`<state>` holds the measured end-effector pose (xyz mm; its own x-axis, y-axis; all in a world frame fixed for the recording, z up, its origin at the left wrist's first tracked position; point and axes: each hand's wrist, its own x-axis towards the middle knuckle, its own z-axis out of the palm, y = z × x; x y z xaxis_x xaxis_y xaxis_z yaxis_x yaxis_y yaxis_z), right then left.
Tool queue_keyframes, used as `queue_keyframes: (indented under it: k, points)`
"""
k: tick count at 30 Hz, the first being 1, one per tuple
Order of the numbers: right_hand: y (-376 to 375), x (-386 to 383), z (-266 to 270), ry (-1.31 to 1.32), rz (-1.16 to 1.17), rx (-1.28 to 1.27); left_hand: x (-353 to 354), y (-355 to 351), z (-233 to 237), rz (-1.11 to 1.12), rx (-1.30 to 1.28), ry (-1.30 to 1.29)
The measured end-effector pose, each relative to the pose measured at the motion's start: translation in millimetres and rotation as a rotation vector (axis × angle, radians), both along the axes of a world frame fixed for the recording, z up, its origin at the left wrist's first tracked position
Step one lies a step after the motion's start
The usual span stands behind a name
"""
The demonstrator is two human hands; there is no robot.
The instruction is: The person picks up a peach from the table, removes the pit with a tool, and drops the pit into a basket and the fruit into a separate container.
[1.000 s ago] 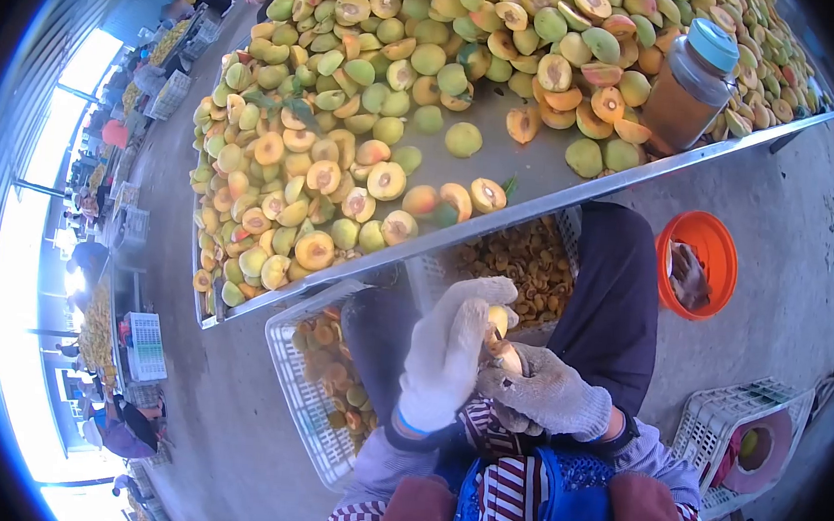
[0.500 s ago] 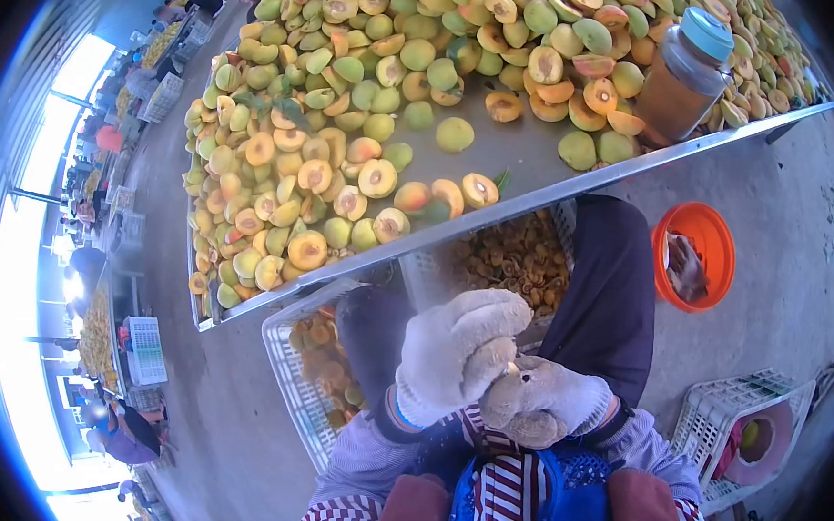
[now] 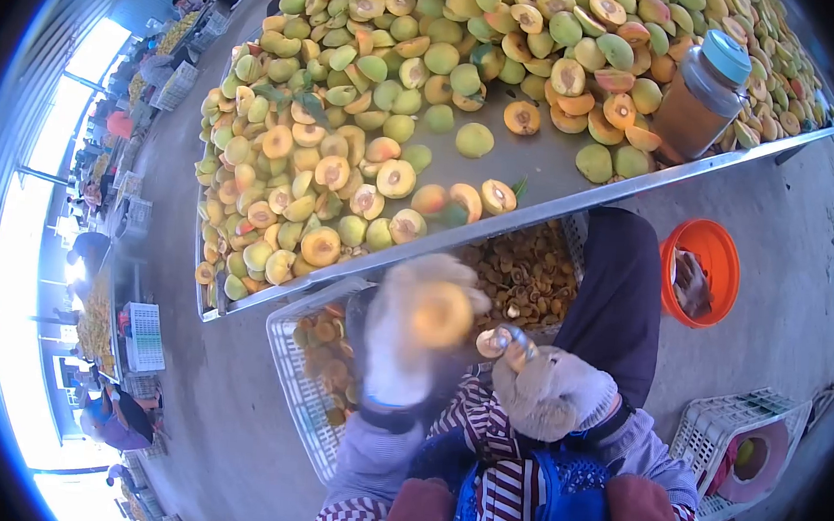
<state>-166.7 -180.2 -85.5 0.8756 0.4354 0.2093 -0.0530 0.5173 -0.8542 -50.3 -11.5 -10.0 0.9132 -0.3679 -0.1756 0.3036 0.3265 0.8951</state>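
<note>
My left hand (image 3: 402, 341), in a white knit glove, holds a pitted peach half (image 3: 440, 314) with its orange cut face up; the hand is blurred by motion. My right hand (image 3: 547, 393), also gloved, grips a small metal pitting tool (image 3: 515, 341) with what looks like a pit (image 3: 489, 341) at its tip. Both hands are in front of my chest, below the edge of a metal table (image 3: 537, 168) heaped with whole and halved peaches (image 3: 369, 114).
A white crate of peach halves (image 3: 320, 369) and a crate of pits (image 3: 526, 272) stand under the table. An orange bucket (image 3: 701, 273) sits on the floor to the right, a white crate (image 3: 740, 443) lower right, a blue-lidded jar (image 3: 704, 92) on the table. Other people work far left.
The hands were pressed together around the fruit; now they have parted. The left hand has lifted up and left with the peach half, the right holds the tool with the pit.
</note>
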Motion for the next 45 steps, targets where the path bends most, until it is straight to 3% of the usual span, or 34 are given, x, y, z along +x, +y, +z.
queue_keyframes:
  k: [1, 2, 4, 6, 7, 9, 11, 13, 14, 16, 20, 22, 24, 26, 28, 34, 39, 42, 44, 45]
  points:
    - [-3.0, 0.9, 15.4, 0.423, -0.032, 0.232, 8.6, 22.3, -1.0, 0.230, 0.307, 0.110]
    - [-4.9, 2.6, 23.7, 0.847, -0.061, 0.462, 18.4, 47.3, -2.8, 0.282, 0.570, -0.108]
    - [-4.1, 6.0, 21.0, 0.803, -0.087, 0.441, 42.4, 76.0, 2.7, 0.126, 1.185, -0.591]
    - [-2.9, 11.2, 21.0, 0.842, -0.004, 0.335, 53.9, 89.0, -17.0, 0.100, 1.795, -1.302]
    - [-1.7, 15.1, 22.0, 0.834, -0.002, 0.335, 60.4, 85.1, -23.5, 0.107, 1.797, -1.307]
    - [4.3, 16.0, 27.0, 0.835, -0.038, 0.271, 73.7, 53.1, -32.8, 0.052, 1.272, -0.826]
    - [4.2, 13.3, 19.1, 0.843, 0.009, 0.268, 96.8, 13.3, -33.9, -0.038, 1.234, -0.909]
    - [1.9, 15.6, 20.1, 0.851, 0.013, 0.247, 138.3, -4.5, -66.0, -0.082, 1.255, -1.180]
    - [0.7, 16.1, 21.4, 0.860, 0.020, 0.229, 153.8, -12.2, -78.9, -0.084, 1.251, -1.181]
    - [-1.8, 18.2, 26.3, 0.865, 0.030, 0.233, 175.4, -25.6, -95.6, -0.507, 1.578, -1.092]
    - [-3.1, 16.9, 30.8, 0.874, 0.035, 0.196, 192.0, -21.9, -87.4, -0.545, 1.610, -1.038]
    - [-6.9, 13.5, 22.9, 0.824, 0.035, 0.208, 174.9, -12.4, -57.5, -0.310, 0.993, -0.450]
    - [-5.8, 11.4, 20.4, 0.785, 0.053, 0.221, 145.5, 2.7, -43.9, -0.274, 0.334, -0.103]
    - [-4.6, 18.0, 27.9, 0.723, 0.028, 0.076, 111.5, 0.5, -43.9, -0.225, -0.048, 0.022]
    - [-2.6, 19.5, 35.1, 0.698, -0.010, 0.045, 81.1, 2.0, -49.1, -0.253, -0.211, 0.101]
    - [6.6, 21.5, 53.8, 0.701, -0.151, -0.147, 8.8, -16.3, -34.0, -0.152, -0.085, 0.113]
    - [8.8, 19.7, 45.0, 0.676, -0.171, -0.310, -9.2, -25.8, -26.3, -0.092, -0.215, 0.117]
    - [14.5, 15.6, 43.2, 0.596, -0.273, -0.463, -21.2, -30.6, -24.4, -0.033, -0.088, 0.025]
    - [13.3, 10.7, 48.3, 0.513, -0.290, -0.657, -29.9, -33.1, -31.7, 0.001, -0.057, -0.323]
    - [11.1, 9.6, 50.9, 0.516, -0.292, -0.658, -30.0, -33.3, -31.7, -0.001, -0.058, -0.320]
